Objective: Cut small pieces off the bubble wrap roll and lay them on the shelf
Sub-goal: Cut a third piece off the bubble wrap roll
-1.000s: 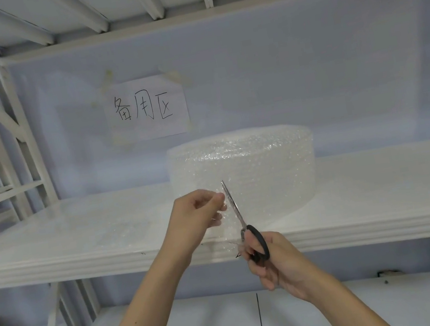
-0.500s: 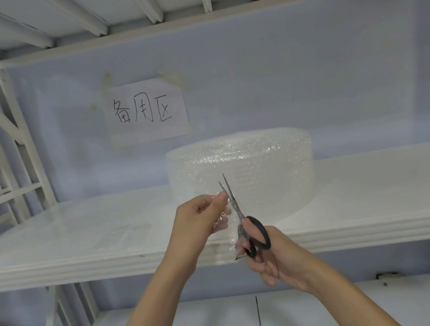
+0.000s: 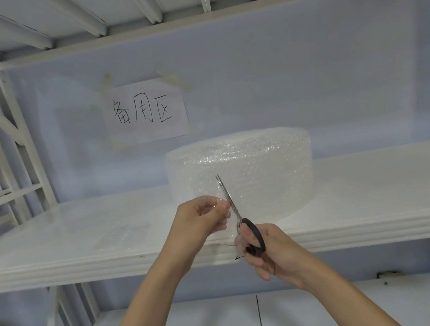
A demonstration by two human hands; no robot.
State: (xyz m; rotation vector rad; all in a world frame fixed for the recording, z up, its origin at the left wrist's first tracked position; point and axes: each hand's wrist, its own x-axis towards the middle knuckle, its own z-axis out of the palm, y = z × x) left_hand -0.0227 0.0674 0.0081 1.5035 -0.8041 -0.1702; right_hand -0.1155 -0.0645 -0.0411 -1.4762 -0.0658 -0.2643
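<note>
Pinching bubble wrap (image 3: 218, 211) in left hand (image 3: 199, 221); right hand (image 3: 274, 253) gripping scissors (image 3: 235, 213)

Both forearms run off the bottom edge. The right hand (image 3: 277, 255) hides the scissors' (image 3: 243, 224) lower handle loop — the clear bubble wrap's cut edge is indistinct.

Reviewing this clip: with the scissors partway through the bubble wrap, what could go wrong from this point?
1. The left hand pinches the bubble wrap strip right beside the blades of the scissors; a fingertip could get nicked.
2. The clear film is hard to see against the bubble wrap roll, so the cut may wander.
3. The right hand works off the edge of the shelf; a freed piece could drop below.
</note>
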